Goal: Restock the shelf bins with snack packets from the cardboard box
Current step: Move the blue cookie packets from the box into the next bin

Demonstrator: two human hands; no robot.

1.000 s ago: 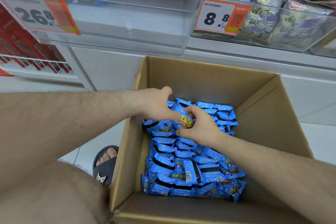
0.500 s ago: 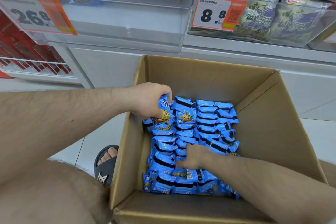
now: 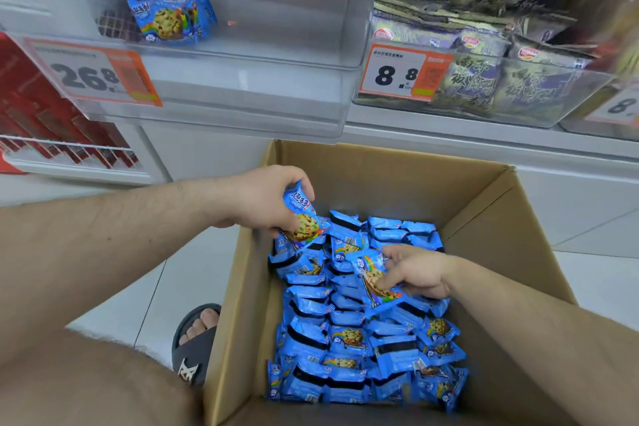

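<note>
Blue packets: they fill the cardboard box (image 3: 491,218) on the floor, packed in rough rows; the box is my landmark for everything below.
Left hand (image 3: 266,199): at the box's far-left corner, just above the rows, fingers and thumb curled round one cookie packet (image 3: 301,214), lifted clear of the rest.
Right hand (image 3: 416,273): over the middle of the box, thumb and fingers pinching a second packet (image 3: 371,278) tilted up out of the pile.
Clear bin (image 3: 276,45): on the shelf above and behind the box, nearly bare, a few matching packets (image 3: 169,15) at its back left; price tag (image 3: 93,74) on its front.
Neighbouring bin (image 3: 518,104): above the box's right side, full of dark seaweed-style bags (image 3: 484,86).
Step, as I judge it: gathering packets before lifting them to the clear bin.
Risk: slick wrappers held one per hand by an edge could slip on the way up and drop beside the box.
Risk: my right hand's packet lies touching its neighbours, so a quick pull may drag others out.
Risk: lifting to the right would land stock in the wrong bin.
</note>
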